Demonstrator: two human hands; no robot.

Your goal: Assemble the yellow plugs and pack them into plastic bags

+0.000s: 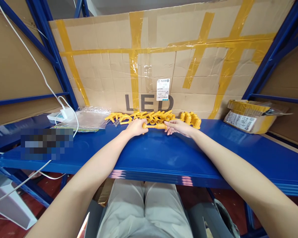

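A yellow plastic piece [155, 126] lies level between my two hands, just above the blue shelf [161, 152]. It has a narrow ribbed stem on the left and a wider, barrel-like part on the right. My left hand [136, 128] is closed around the stem end. On the barrel end, the fingers of my right hand [178, 127] are pinched. Just behind the hands lies a row of yellow plastic parts [159, 115] with stems and cup-like ends. More yellow chunky parts [190, 119] stand to the right. Small metal bits [116, 123] lie at the row's left end.
A large taped cardboard panel [109, 72] closes off the back. An opened carton [253, 115] sits at the right. Clear plastic packaging [89, 119], a white power strip [62, 115] with a cable, and a blurred dark object [47, 142] occupy the left.
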